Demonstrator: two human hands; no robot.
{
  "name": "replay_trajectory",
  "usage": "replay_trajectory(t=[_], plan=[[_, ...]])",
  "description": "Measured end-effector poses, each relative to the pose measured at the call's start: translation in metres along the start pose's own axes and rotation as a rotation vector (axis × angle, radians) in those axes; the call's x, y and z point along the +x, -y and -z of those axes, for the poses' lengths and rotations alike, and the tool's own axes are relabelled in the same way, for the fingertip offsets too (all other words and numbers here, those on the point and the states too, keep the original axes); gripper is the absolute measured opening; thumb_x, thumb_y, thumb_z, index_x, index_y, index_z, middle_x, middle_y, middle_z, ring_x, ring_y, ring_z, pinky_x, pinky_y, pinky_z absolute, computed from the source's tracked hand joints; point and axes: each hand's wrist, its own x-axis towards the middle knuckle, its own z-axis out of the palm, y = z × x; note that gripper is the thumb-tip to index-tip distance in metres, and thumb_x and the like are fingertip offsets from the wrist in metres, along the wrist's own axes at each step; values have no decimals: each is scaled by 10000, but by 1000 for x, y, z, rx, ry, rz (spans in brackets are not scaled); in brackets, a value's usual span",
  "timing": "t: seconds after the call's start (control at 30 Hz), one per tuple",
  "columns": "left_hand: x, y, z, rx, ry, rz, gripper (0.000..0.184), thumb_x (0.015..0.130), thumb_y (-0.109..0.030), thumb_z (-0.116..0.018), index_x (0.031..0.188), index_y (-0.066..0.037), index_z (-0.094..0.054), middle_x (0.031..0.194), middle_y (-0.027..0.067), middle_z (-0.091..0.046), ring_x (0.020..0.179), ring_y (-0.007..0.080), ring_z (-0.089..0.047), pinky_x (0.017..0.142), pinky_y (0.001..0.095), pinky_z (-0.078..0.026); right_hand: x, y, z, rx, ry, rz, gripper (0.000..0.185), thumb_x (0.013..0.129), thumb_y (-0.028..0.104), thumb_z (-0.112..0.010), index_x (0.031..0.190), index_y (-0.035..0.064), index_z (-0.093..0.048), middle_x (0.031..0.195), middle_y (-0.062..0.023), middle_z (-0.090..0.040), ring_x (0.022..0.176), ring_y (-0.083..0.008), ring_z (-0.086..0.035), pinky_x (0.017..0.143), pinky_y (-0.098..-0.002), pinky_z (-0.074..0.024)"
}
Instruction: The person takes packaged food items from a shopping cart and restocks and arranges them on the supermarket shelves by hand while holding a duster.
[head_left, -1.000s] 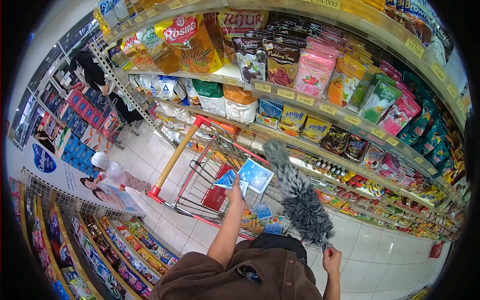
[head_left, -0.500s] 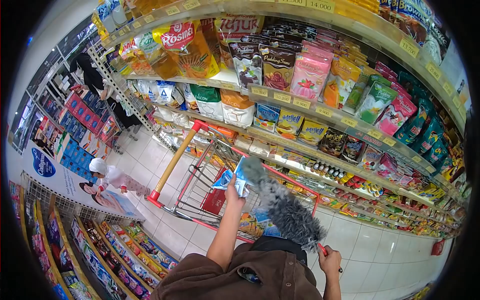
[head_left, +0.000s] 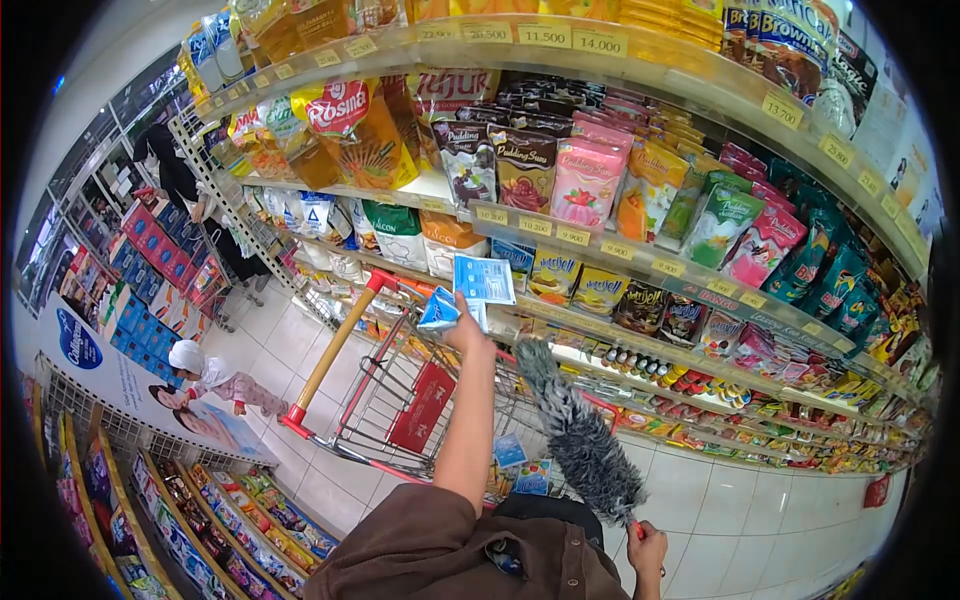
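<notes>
My left hand reaches forward over the shopping cart, closed on a few blue-and-white packets. One packet lies flat on top, in front of the lower shelf edge. My right hand is low at the right, its fingers wrapped round the red handle of a fluffy grey duster. The duster's head slants up and left across the cart's right side. A blue packet and a colourful packet lie in the cart near my body.
Shelves ahead hold pudding pouches, cooking-oil pouches, flour bags and jelly packets. A small child stands left of the cart, beside a banner. Another person stands farther back. Snack racks curve along the lower left.
My left hand has lifted the packets forward and up toward the shelf, and one now shows flat. The duster has shifted slightly downward with my right hand. The child has moved slightly left in view.
</notes>
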Motion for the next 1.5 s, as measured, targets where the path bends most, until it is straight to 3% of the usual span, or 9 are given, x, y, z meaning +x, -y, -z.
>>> replay_trajectory(t=[0.2, 0.47, 0.6, 0.63, 0.9, 1.0, 1.03, 1.13, 1.5], plan=[[25, -19, -2, 538, 401, -721, 336, 829, -199, -735, 1027, 56, -642, 992, 108, -676, 855, 186, -613, 772, 336, -474, -10, -14, -8, 31, 32, -56, 333, 806, 316, -664, 682, 9, -625, 556, -204, -548, 537, -383, -567, 521, -429, -423], [12, -7, -19, 702, 71, -864, 366, 785, -285, -685, 985, 18, -640, 874, 231, -664, 818, 410, -629, 720, 449, -472, 0, -30, -27, 102, 20, -76, 328, 795, 328, -673, 681, 24, -629, 547, -190, -553, 531, -388, -565, 515, -441, -425], [-1, 26, -38, 713, -25, -951, 398, 809, -307, -722, 956, 54, -643, 918, 240, -667, 827, 379, -638, 754, 416, -475, 11, -32, -28, 98, 22, -25, 332, 790, 368, -679, 694, 51, -653, 546, -183, -566, 556, -399, -585, 523, -456, -440], [-5, 34, -44, 580, 54, -756, 394, 774, -275, -765, 953, 55, -645, 918, 234, -671, 817, 355, -644, 756, 409, -476, 13, -30, -25, 100, 16, -26, 332, 790, 368, -679, 694, 51, -653, 546, -183, -566, 556, -399, -585, 523, -456, -440], [3, 91, -81, 557, 240, -460, 386, 736, -104, -768, 1054, 55, -617, 1009, 123, -677, 854, 235, -631, 796, 366, -468, 9, -37, -37, 172, 52, 3, 319, 790, 316, -673, 672, 22, -635, 515, -180, -530, 459, -341, -533, 476, -409, -411], [3, 92, -93, 498, 196, -521, 307, 735, -116, -737, 981, 42, -641, 919, 171, -691, 830, 294, -656, 776, 390, -475, 11, -36, -33, 230, 49, -3, 287, 790, 302, -664, 726, 22, -668, 527, -178, -551, 474, -327, -569, 479, -392, -432], [12, 94, -97, 516, 222, -475, 354, 754, -13, -682, 1093, 43, -600, 1018, 96, -665, 864, 209, -614, 821, 352, -464, 14, -36, -31, 246, 51, -12, 284, 788, 295, -662, 725, 18, -665, 525, -177, -549, 469, -327, -563, 477, -392, -428], [52, 110, -99, 370, 364, -546, 372, 748, -15, -688, 1103, 38, -590, 1014, 94, -658, 899, 204, -611, 836, 353, -462, 26, -37, -24, 270, 76, -32, 275, 782, 280, -658, 722, 11, -659, 524, -177, -546, 462, -328, -552, 475, -394, -422], [33, 59, -73, 430, 620, 171, 331, 730, -18, -717, 1035, -71, -600, 923, 47, -658, 755, 187, -651, 598, 333, -527, 79, -80, -22, 199, 178, 60, 313, 774, 317, -670, 700, 13, -651, 521, -181, -537, 469, -348, -539, 475, -399, -413]])
